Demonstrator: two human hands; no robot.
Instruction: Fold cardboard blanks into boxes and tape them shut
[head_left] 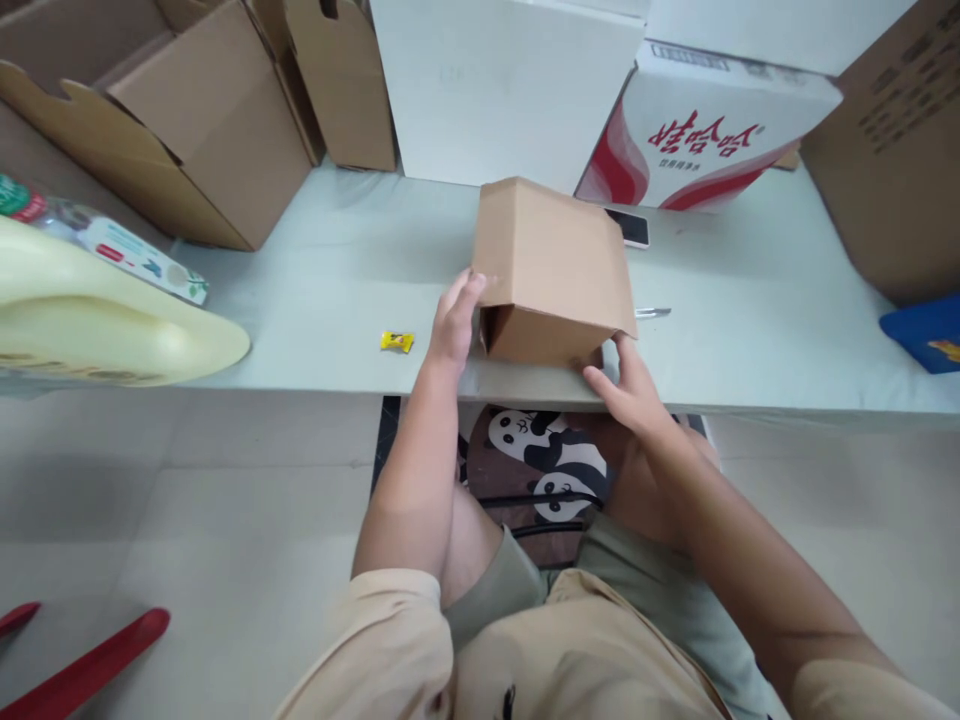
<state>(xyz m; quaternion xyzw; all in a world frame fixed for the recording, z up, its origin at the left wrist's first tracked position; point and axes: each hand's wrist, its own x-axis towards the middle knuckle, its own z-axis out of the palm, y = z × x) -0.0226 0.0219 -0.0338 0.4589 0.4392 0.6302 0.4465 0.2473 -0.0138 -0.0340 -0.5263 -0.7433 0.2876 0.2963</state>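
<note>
A small brown cardboard box (551, 262) stands near the front edge of the pale table (337, 290), its open side facing me. My left hand (455, 322) presses its fingers against the box's left wall. My right hand (628, 385) holds the box's lower right corner and bottom flap, fingers curled around the edge. A small yellow wrapped candy (397, 341) lies on the table just left of my left hand.
A phone (628, 227) and a metal blade-like tool (652, 313) lie behind and right of the box. Larger brown cartons (217, 110), a white box (502, 85) and a red-and-white carton (705, 130) line the back. A cream plastic object (97, 320) overhangs at left.
</note>
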